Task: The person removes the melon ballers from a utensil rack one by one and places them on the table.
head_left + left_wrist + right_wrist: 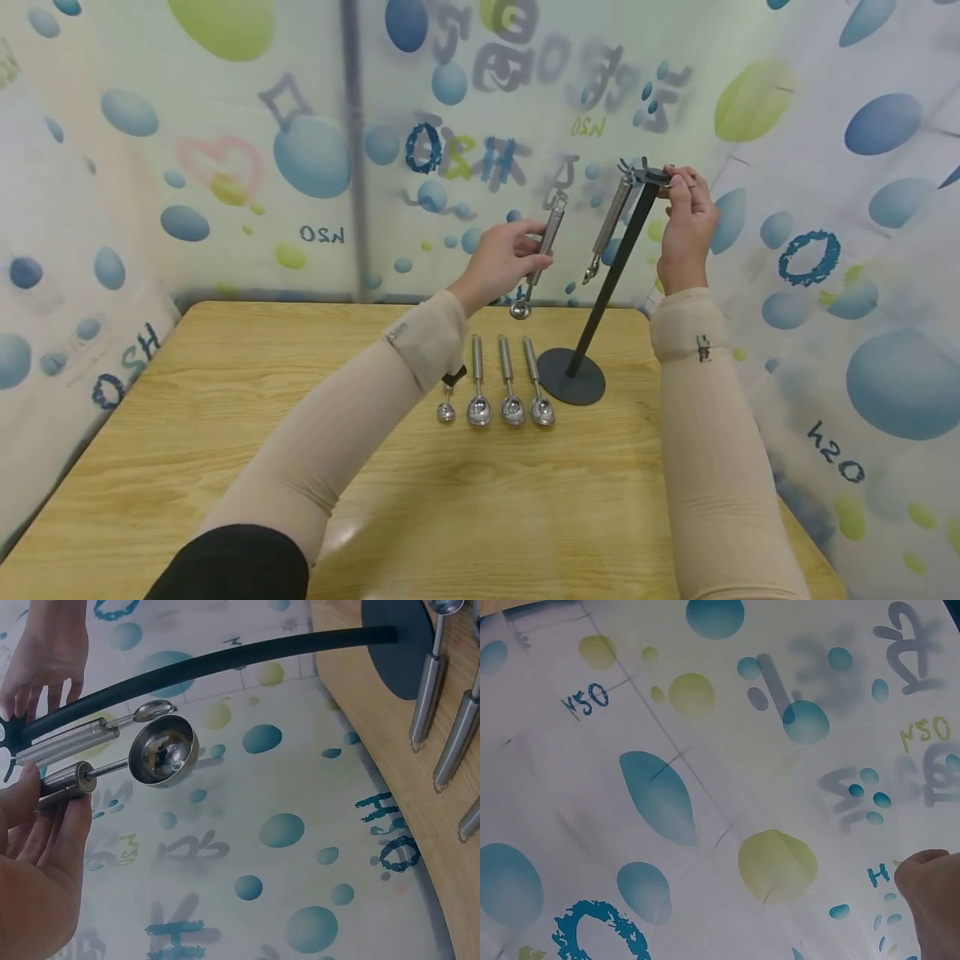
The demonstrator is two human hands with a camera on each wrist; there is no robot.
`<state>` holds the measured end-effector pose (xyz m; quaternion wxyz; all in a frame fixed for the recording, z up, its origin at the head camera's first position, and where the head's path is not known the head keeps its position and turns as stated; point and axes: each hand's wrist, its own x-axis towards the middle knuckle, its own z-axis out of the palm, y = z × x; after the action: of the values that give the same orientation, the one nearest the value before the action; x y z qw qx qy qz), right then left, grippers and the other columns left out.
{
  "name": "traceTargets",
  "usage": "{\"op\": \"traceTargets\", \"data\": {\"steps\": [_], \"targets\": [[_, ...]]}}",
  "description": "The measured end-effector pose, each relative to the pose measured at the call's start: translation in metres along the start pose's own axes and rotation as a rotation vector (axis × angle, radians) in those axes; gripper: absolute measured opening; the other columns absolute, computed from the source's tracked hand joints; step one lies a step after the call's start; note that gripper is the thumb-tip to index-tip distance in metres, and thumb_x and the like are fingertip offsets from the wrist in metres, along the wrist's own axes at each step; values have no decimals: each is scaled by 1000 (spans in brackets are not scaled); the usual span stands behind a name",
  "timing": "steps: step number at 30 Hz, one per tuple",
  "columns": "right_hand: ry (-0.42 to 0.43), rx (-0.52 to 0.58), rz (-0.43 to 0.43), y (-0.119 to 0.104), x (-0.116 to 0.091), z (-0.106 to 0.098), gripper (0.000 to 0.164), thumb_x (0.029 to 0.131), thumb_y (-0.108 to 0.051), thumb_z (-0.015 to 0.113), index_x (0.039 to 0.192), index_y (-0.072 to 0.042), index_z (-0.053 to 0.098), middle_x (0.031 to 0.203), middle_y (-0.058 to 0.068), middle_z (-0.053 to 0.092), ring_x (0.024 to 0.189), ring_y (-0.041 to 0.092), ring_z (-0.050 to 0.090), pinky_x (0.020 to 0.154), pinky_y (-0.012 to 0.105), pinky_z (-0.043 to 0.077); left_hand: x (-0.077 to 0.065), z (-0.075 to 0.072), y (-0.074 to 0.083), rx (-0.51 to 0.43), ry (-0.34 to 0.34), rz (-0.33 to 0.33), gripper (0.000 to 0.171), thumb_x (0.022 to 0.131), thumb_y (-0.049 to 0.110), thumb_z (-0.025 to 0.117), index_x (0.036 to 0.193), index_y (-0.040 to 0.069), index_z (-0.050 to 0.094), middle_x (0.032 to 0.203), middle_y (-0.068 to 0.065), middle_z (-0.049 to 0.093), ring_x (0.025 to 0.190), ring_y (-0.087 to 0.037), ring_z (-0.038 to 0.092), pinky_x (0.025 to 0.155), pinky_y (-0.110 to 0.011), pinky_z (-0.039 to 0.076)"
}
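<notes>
In the head view my left hand (498, 262) pinches a melon baller (552, 231) by its steel handle, with the round bowl hanging down. Its cupped bowl (163, 751) shows clearly in the left wrist view. My right hand (687, 227) grips the hooked top of a black stand (613, 283). A second melon baller (612, 218) hangs from one of the stand's hooks, between the held tool and the pole. The right wrist view shows only part of the right hand (934, 900) at its edge; what it holds is out of that frame.
Three larger steel scoops (512, 408) lie side by side on the wooden table (337, 350), left of the stand's round base (572, 377). A smaller scoop (446, 412) beside them is partly hidden by my left wrist. Patterned curtains (315, 242) surround the table.
</notes>
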<state>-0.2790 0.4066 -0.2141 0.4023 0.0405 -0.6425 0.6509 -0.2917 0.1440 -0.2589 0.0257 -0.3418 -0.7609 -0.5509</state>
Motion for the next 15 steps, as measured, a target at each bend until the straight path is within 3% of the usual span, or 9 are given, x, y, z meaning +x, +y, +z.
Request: {"op": "traceTargets", "data": {"steps": [15], "targets": [[2,2,8,-1,-1,0,28,106,-24,57,124,-11,74,135,-5,57,103,12,60,92,25,35,-18,-17,-21,18,11,-6,41,96,16,73,136,10,63,105,-5,73,95,-17,71,80,-33,58]]}}
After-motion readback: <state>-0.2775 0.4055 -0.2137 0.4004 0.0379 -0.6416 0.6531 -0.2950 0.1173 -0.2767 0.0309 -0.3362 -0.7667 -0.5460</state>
